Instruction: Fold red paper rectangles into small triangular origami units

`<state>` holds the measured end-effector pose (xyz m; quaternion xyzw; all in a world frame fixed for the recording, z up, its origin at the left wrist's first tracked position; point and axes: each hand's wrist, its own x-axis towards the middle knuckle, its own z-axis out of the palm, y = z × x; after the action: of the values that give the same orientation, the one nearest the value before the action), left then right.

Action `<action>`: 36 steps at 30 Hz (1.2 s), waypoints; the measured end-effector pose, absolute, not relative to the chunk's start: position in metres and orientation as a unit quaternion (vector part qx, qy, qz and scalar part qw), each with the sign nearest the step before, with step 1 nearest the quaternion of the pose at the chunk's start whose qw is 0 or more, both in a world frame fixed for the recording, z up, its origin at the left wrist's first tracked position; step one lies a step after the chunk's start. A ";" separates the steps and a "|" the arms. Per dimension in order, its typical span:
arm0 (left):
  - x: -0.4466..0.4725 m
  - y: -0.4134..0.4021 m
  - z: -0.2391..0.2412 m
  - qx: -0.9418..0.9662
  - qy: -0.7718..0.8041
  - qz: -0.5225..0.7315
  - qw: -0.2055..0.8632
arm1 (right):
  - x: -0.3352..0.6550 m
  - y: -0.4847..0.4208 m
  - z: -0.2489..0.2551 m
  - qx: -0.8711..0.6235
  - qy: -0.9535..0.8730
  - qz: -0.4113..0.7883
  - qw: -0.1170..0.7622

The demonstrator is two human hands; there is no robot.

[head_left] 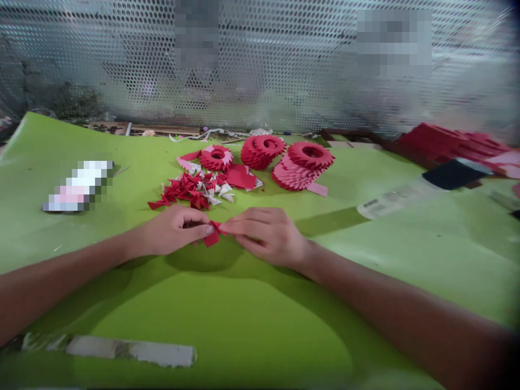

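Observation:
Between my two hands is a small piece of red paper (pixel 210 239), partly folded. My left hand (pixel 170 230) pinches its left side between thumb and fingers. The fingertips of my right hand (pixel 270 233) close on its right end. Just beyond my left hand lies a loose pile of folded red and white paper triangles (pixel 184 189). Flat red paper pieces (pixel 242 177) are stacked beside that pile. Farther back stand ring-shaped paper models: a small red and pink ring (pixel 216 157), a red one (pixel 262 151), and a pink one with a red top (pixel 299 172).
A bottle with a dark cap (pixel 422 187) lies at the right on the green table cover (pixel 260 325). Stacked red paper (pixel 450 143) sits at the back right. A blurred-out flat object (pixel 79 187) lies at left. A perforated metal panel (pixel 260 81) rises behind.

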<state>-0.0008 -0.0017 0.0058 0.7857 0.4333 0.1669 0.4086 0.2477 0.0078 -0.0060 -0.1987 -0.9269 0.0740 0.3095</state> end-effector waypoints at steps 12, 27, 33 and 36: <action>-0.003 -0.001 0.005 0.790 0.422 0.177 0.408 | 0.250 0.005 0.000 -0.134 -0.957 -0.039 0.256; 0.002 -0.002 0.000 0.805 0.413 0.245 0.347 | 0.234 0.002 -0.003 -0.347 -0.814 0.354 0.305; 0.005 -0.004 -0.001 0.812 0.418 0.253 0.319 | 0.229 0.004 -0.005 -0.350 -0.772 0.478 0.229; 0.006 -0.005 0.000 0.818 0.432 0.240 0.295 | 0.229 0.004 -0.007 -0.353 -0.764 0.485 0.237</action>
<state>0.0060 -0.0049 0.0002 0.8178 0.4318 0.2405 0.2949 0.2289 0.0043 -0.0071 -0.3527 -0.7640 0.4854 0.2373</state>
